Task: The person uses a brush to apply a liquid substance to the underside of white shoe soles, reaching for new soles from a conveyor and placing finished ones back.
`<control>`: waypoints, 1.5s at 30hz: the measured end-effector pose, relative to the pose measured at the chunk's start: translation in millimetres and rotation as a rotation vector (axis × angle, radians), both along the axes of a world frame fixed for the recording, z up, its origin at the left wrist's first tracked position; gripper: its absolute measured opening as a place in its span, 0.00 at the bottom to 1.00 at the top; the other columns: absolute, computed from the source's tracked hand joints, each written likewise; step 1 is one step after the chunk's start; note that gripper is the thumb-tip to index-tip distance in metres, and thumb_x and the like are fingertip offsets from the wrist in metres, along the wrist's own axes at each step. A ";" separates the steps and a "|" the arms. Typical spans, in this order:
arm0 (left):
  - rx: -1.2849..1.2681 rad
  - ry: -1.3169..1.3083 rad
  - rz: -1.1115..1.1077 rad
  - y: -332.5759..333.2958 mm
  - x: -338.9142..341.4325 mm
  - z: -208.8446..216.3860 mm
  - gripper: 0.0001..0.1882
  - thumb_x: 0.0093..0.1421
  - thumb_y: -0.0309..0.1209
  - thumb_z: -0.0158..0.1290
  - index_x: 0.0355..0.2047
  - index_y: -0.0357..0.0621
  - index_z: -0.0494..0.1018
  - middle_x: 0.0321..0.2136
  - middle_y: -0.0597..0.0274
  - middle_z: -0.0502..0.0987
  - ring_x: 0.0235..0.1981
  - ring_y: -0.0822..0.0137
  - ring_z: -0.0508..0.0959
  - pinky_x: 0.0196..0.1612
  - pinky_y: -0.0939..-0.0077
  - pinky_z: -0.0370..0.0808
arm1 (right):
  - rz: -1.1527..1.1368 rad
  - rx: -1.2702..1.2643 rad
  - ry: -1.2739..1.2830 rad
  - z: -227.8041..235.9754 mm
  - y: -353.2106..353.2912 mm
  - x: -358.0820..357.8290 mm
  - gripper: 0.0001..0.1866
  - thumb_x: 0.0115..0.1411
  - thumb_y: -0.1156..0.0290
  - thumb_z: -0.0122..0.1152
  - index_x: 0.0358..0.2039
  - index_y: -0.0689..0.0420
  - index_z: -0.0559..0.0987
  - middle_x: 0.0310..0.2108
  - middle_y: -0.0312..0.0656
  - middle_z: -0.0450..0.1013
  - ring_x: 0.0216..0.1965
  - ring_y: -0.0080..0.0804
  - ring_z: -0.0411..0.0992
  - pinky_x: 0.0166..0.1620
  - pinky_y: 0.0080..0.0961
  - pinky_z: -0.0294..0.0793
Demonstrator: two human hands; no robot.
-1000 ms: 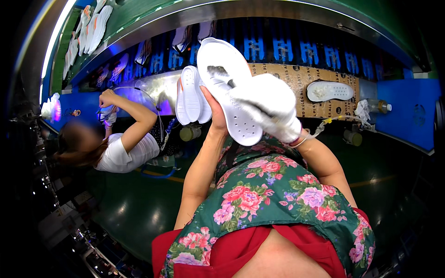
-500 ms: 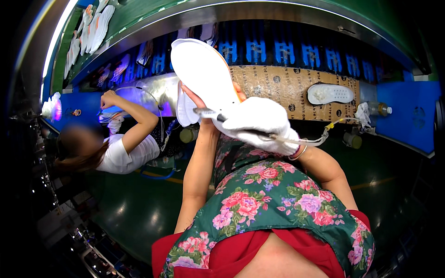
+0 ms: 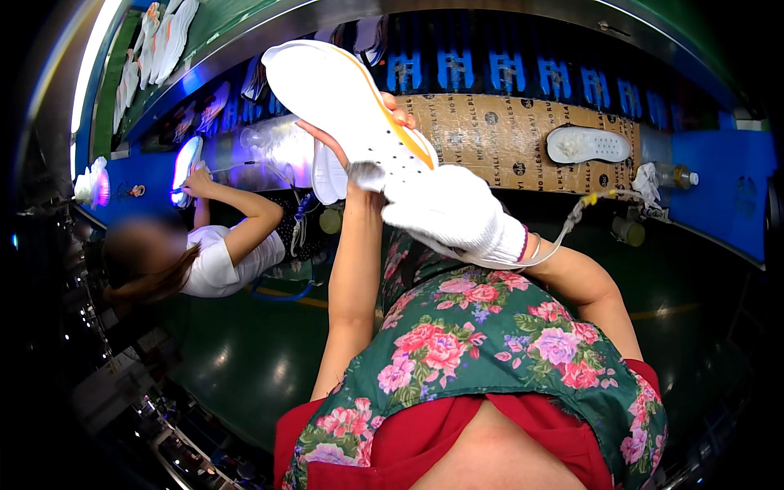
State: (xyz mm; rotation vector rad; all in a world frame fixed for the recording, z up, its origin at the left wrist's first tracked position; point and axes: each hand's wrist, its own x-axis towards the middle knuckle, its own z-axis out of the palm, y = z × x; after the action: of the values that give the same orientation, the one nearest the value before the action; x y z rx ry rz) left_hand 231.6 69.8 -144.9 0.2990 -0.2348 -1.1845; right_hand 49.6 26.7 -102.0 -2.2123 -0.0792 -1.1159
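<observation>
A white shoe sole (image 3: 327,86) with an orange edge and small dark holes is tilted up in front of me. My left hand (image 3: 401,114) grips it from beneath, fingers closed round its edges. My right hand (image 3: 457,208), in a white knit glove, is closed on a brush (image 3: 367,175) with a clear tube (image 3: 559,237) trailing from it. The brush tip is blurred, close to the sole's near end; contact is unclear. Another white sole (image 3: 329,175) shows partly hidden behind my left hand.
Printed cardboard (image 3: 482,135) covers the bench, with a white sole (image 3: 588,144) on it. A capped bottle (image 3: 678,176) and crumpled white cloth (image 3: 647,181) sit at right. A co-worker (image 3: 233,257) at left holds a sole (image 3: 188,163). Blue holders (image 3: 455,69) line the back.
The sole in my left hand has moved up and left, showing more of its holes and orange edge. My gloved right hand has shifted down and left. The co-worker's sole has come into view.
</observation>
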 end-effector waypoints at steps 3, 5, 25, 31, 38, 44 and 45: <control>-0.046 -0.007 0.003 4.8 6.7 -8.8 0.62 0.43 0.87 0.29 0.51 0.37 0.67 0.36 0.51 0.74 0.32 0.55 0.76 0.39 0.56 0.76 | 0.173 0.162 -0.007 8.6 -4.2 -5.1 0.16 0.50 0.74 0.72 0.42 0.50 0.85 0.40 0.39 0.81 0.39 0.36 0.80 0.42 0.31 0.78; -0.060 -0.027 -0.001 3.2 3.3 -3.8 0.62 0.44 0.87 0.30 0.52 0.38 0.67 0.37 0.51 0.75 0.32 0.55 0.76 0.39 0.56 0.76 | 0.043 0.169 -0.032 8.7 -10.2 -5.1 0.15 0.51 0.74 0.71 0.40 0.48 0.83 0.37 0.39 0.80 0.35 0.39 0.79 0.39 0.35 0.78; 0.042 -0.238 -0.490 -21.7 49.8 7.4 0.59 0.49 0.83 0.33 0.61 0.41 0.65 0.37 0.40 0.78 0.28 0.48 0.83 0.26 0.58 0.83 | 0.180 0.473 0.127 16.3 0.5 1.7 0.12 0.50 0.75 0.72 0.37 0.52 0.85 0.35 0.38 0.82 0.34 0.36 0.79 0.38 0.30 0.78; 0.125 -0.299 -0.639 -29.0 63.1 9.3 0.55 0.53 0.79 0.38 0.62 0.43 0.64 0.38 0.39 0.78 0.26 0.46 0.83 0.25 0.56 0.84 | -0.027 0.128 0.186 3.8 8.9 18.5 0.13 0.51 0.72 0.72 0.39 0.54 0.84 0.35 0.41 0.81 0.33 0.37 0.79 0.38 0.31 0.78; 0.308 -0.514 -0.648 -29.6 85.7 -8.8 0.45 0.59 0.67 0.47 0.65 0.44 0.65 0.51 0.45 0.77 0.47 0.52 0.81 0.42 0.58 0.84 | 0.175 0.378 0.168 16.8 7.9 25.0 0.13 0.50 0.76 0.71 0.38 0.51 0.85 0.36 0.39 0.82 0.34 0.39 0.79 0.40 0.31 0.78; 0.540 -0.986 -0.686 -36.4 77.3 19.7 0.39 0.64 0.63 0.45 0.60 0.43 0.71 0.53 0.44 0.77 0.51 0.58 0.80 0.45 0.67 0.82 | 0.010 -0.063 0.260 9.3 22.5 35.2 0.17 0.47 0.77 0.72 0.40 0.51 0.85 0.38 0.40 0.81 0.38 0.37 0.80 0.42 0.32 0.78; 0.639 -1.165 -0.737 -39.4 75.8 26.5 0.39 0.65 0.63 0.43 0.61 0.44 0.71 0.53 0.44 0.76 0.51 0.58 0.80 0.45 0.69 0.81 | 0.054 0.035 0.240 11.2 20.7 36.0 0.18 0.47 0.77 0.72 0.41 0.51 0.85 0.38 0.40 0.81 0.38 0.37 0.80 0.42 0.32 0.78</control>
State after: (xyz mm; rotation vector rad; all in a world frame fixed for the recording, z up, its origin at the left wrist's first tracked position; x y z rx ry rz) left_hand 307.5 30.4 -118.4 1.5702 -1.0451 -1.6723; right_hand 85.6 47.4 -90.8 -2.2811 -0.0168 -0.8105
